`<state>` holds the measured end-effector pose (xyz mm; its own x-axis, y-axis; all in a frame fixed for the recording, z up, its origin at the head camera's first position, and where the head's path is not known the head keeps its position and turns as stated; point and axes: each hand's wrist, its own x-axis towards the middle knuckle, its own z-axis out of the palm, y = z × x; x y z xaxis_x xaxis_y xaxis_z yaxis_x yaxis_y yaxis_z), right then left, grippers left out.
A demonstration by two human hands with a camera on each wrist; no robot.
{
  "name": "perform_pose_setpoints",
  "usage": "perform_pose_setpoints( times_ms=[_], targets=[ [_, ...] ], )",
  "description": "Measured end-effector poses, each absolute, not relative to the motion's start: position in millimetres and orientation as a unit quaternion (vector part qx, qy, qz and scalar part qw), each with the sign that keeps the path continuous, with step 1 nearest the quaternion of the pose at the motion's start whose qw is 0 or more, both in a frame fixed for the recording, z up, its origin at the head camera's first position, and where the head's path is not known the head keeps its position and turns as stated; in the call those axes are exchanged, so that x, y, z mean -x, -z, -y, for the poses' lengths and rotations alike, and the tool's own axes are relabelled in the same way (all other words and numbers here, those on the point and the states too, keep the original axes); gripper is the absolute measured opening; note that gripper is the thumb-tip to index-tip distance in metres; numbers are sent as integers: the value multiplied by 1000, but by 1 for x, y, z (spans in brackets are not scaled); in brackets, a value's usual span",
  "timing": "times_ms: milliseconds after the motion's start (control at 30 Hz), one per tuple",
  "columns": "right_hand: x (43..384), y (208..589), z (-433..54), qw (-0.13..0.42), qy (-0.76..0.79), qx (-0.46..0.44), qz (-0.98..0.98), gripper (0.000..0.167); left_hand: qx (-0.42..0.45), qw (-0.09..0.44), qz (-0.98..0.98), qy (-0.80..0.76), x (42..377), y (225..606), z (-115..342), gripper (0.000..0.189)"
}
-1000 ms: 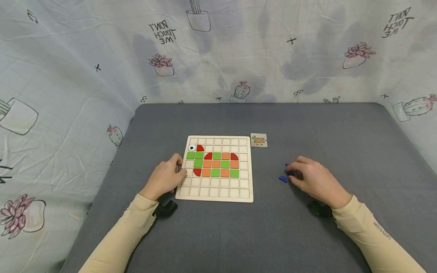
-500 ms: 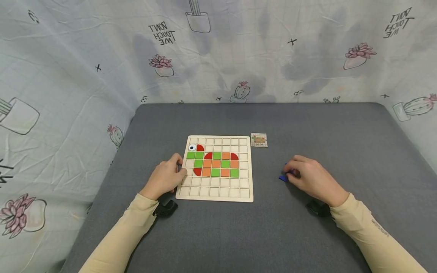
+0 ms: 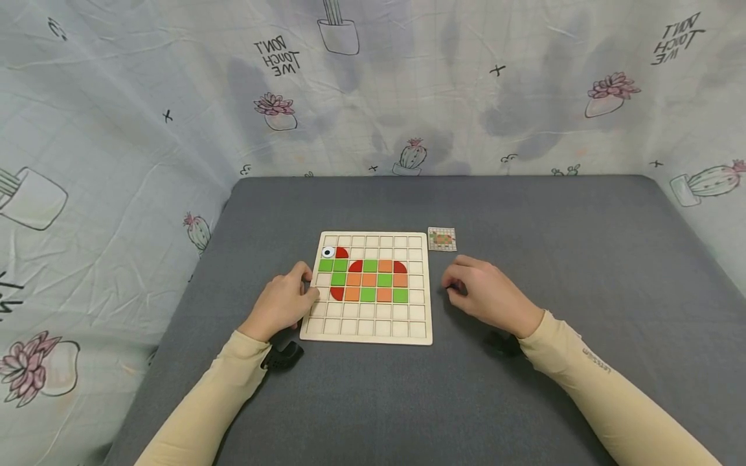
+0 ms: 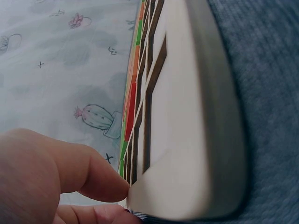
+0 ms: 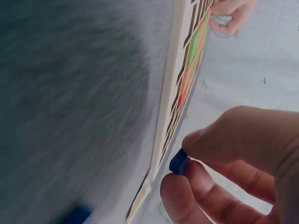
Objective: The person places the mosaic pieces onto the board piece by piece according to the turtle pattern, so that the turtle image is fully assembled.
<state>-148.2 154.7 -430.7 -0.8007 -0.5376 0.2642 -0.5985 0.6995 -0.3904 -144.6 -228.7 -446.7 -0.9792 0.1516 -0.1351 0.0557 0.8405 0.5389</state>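
My left hand [image 3: 281, 301] holds the left edge of a pale wooden grid board [image 3: 367, 331], its thumb and fingertips at the rim. Green and orange square tiles, red quarter-round tiles and one eye tile [image 3: 328, 252] sit in the board's cells. To the right of the board, my right hand [image 3: 492, 291] pinches a small blue tile [image 5: 178, 162] between thumb and fingertips, clear of the board. Another blue piece [image 5: 78, 214] lies blurred on the table at the lower left of the right wrist view; in the head view my hand hides that spot.
A small pattern card [image 3: 442, 239] with a coloured grid picture lies by the board's upper right corner. Grey cloth covers the table [image 3: 373, 401]. A printed white curtain [image 3: 373, 97] stands behind and along the sides.
My right hand has picked up a blue tile from the table and moved left with it, closer to the board. The left hand and the board have stayed put.
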Motion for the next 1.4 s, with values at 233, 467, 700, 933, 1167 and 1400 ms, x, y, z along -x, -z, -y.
perform_pose_setpoints(
  times_ms=[233,467,700,933,1167,1400],
  targets=[
    [162,429,-123,48,-251,-315,914,12,-50,89,-956,-275,144,446,230,20],
    [173,431,-101,46,-257,-322,910,12,-56,90,-954,-280,143,445,230,20],
    [177,434,-96,37,-255,-318,912,13,-61,85,-955,-276,144,445,230,20],
    [177,435,-99,18,-247,-305,920,11,-60,85,-956,-274,144,445,230,20],
    [178,437,-102,10,-249,-305,919,11,-59,87,-956,-274,144,444,230,21],
    [174,429,-112,5,-258,-287,922,12,-54,90,-956,-275,145,443,229,20]
  ],
)
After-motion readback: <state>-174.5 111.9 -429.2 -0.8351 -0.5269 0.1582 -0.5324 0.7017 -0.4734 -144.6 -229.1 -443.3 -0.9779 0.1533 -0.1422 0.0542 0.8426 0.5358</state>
